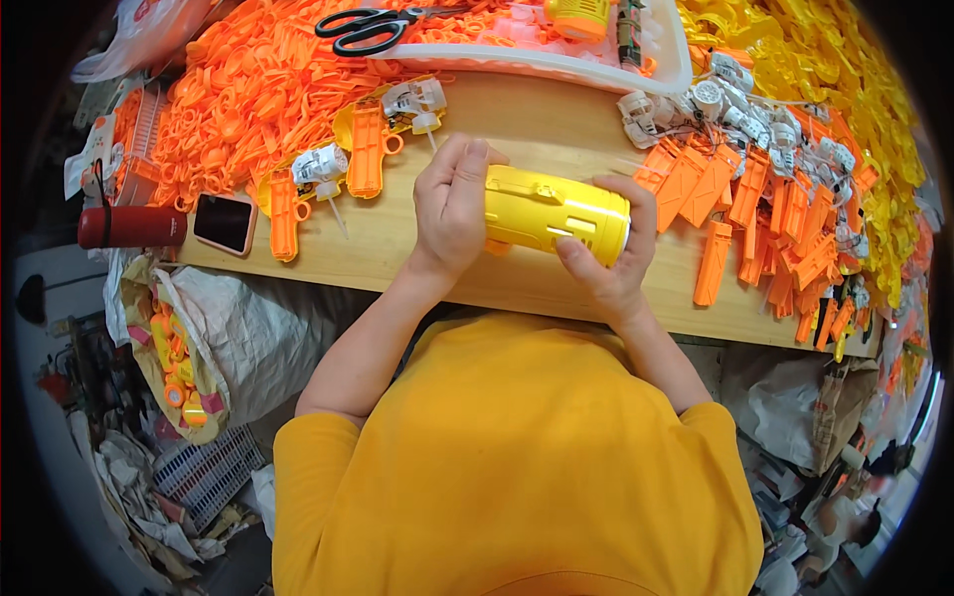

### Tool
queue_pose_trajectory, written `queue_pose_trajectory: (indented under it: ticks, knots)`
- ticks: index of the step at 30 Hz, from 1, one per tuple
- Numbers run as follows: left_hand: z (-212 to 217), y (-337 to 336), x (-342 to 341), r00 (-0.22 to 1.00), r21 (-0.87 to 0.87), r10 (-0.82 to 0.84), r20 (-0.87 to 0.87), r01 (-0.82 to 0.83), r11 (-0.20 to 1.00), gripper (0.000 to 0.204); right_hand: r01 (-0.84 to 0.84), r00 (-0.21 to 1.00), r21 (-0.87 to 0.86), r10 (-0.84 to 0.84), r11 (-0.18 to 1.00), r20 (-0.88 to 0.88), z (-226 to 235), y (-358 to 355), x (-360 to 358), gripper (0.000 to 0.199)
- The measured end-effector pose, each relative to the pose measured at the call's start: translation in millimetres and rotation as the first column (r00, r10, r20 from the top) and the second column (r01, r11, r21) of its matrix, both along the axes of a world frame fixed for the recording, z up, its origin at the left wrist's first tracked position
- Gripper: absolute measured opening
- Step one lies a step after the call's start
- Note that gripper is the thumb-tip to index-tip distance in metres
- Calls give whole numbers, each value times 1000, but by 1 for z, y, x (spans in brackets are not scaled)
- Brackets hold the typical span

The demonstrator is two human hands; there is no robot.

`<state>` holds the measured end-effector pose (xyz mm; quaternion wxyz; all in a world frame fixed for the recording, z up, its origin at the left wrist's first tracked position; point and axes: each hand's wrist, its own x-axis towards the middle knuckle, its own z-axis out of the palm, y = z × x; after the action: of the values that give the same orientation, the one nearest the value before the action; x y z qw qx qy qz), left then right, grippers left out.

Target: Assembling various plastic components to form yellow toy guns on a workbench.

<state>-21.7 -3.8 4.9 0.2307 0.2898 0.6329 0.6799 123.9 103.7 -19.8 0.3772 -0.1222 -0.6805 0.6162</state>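
Above the near part of the table I hold a yellow cylindrical toy housing sideways between both hands. My left hand is closed around its left end, thumb on top. My right hand grips the right end, with the thumb pressed near its slots and the fingers over the far rim. A bit of orange shows beneath the housing by my left hand; the rest of that part is hidden. To the left lie two partly assembled toys, with orange handles and white motor units.
Loose orange parts are heaped at the far left. A white tray stands at the back, with black scissors at its edge. Orange covers and yellow shells crowd the right. A phone and red bottle lie left.
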Motion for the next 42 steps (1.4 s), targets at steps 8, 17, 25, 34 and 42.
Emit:
queue_pose_trajectory:
  ticks: [8,17,25,34,42]
  knots:
    - [-1,12,-16,995,-52,-97,-25,95,994,52,142,989,-152,-132,978,73,25,-3,-15,35]
    - [6,-11,-25,778,299,146,-612,56,953,41,-22,908,-998,418,58,4,7,11,-4,51]
    - [18,-12,-33,911,182,215,-352,-159,970,55,-141,738,-960,620,-242,-265,12,0,-12,57]
    - [12,-5,-53,917,303,398,-32,-371,878,59,-244,969,-24,244,970,25,-5,-23,-12,84]
    - [-19,-7,-17,975,171,182,129,-202,964,55,-308,951,-55,310,950,19,-11,-4,-16,65]
